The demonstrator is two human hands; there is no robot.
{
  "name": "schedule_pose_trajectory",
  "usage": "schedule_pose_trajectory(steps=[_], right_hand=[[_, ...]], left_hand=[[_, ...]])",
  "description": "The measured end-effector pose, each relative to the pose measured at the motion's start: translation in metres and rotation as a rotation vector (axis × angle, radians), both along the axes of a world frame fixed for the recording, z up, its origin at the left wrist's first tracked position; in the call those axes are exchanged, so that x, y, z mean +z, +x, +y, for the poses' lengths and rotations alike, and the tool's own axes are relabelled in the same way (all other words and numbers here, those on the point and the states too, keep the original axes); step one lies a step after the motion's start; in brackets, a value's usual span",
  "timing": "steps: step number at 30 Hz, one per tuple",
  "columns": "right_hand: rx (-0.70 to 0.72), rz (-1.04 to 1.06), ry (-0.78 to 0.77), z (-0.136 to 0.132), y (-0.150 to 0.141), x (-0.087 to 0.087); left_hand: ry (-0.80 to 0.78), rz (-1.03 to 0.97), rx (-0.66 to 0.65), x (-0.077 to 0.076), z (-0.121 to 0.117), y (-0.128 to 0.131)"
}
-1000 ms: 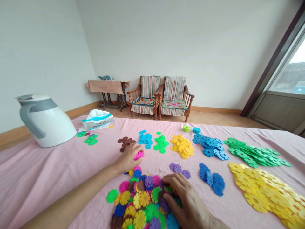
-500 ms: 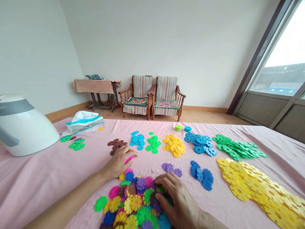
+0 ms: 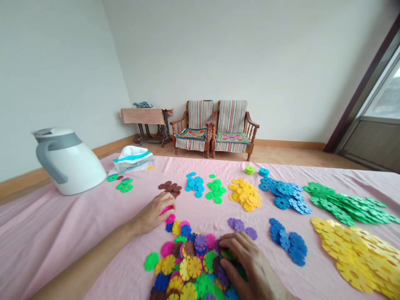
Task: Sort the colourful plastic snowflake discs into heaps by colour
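Note:
My left hand [image 3: 158,211] is closed around a pink snowflake disc [image 3: 166,209], just in front of a small pile of brown discs [image 3: 170,188]. Another pink disc [image 3: 170,218] lies below its fingers. A mixed heap of colourful notched discs [image 3: 190,266] sits at the near edge of the view. On the right side of this heap rests my right hand [image 3: 250,262], thumb and fingers apart; discs show between them, and the palm hides some others. Several purple discs [image 3: 239,225] lie just beyond the right hand.
Across the pink cloth [image 3: 125,216] lie piles of light blue [image 3: 195,185], light green [image 3: 216,191], yellow [image 3: 245,195], blue [image 3: 285,193] and green discs [image 3: 350,204]. Large yellow discs [image 3: 359,254] and dark blue ones [image 3: 289,241] lie right. A white jug [image 3: 76,166] and tissue pack [image 3: 133,160] stand left.
The view has turned left, so the scene sits further right. My left hand has moved left over the cloth with the pink disc, away from the heap. My right hand stays on the heap.

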State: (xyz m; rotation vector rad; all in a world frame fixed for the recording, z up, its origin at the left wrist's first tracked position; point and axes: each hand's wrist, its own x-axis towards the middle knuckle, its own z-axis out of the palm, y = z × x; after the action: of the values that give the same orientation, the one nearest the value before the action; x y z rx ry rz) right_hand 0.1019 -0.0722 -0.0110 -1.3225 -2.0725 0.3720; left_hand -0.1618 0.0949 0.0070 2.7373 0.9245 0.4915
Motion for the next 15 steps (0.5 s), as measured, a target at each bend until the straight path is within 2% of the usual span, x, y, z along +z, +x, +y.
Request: schedule_pose_trajectory(steps=[7,15], right_hand=[[0.014,-0.022,-0.011,0.000,0.001,-0.002],[0.005,-0.039,-0.007,0.002,0.000,-0.003]], left_hand=[[-0.019,-0.005,0.040,-0.003,0.001,-0.024],[-0.028,0.085,-0.038,0.005,-0.014,-0.020]])
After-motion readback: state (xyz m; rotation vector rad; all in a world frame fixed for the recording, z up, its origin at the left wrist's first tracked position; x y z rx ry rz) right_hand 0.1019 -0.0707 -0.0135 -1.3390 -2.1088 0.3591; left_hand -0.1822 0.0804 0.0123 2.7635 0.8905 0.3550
